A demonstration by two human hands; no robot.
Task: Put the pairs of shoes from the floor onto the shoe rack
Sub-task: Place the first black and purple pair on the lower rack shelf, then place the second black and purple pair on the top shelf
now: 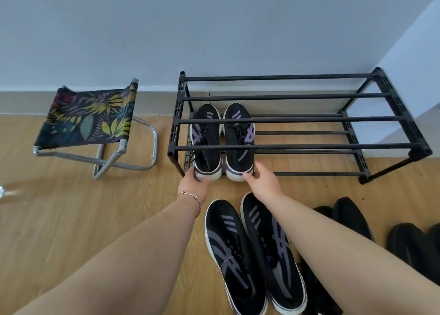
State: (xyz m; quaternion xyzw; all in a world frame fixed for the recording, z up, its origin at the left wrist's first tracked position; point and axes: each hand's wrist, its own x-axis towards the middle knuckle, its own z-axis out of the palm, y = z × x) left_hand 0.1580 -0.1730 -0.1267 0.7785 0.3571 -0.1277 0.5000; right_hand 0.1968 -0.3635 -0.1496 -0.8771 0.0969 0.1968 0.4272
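A black two-tier shoe rack stands against the wall. On the left end of its lower tier sit two black sneakers with purple stripes and white soles, toes toward the wall. My left hand grips the heel of the left sneaker. My right hand grips the heel of the right sneaker. A second, similar black-and-purple pair lies on the wood floor just in front of me, partly under my right forearm.
A folding stool with a leaf-print seat stands left of the rack. More black shoes and another dark pair lie on the floor at the right. A white wall corner juts out at the far right.
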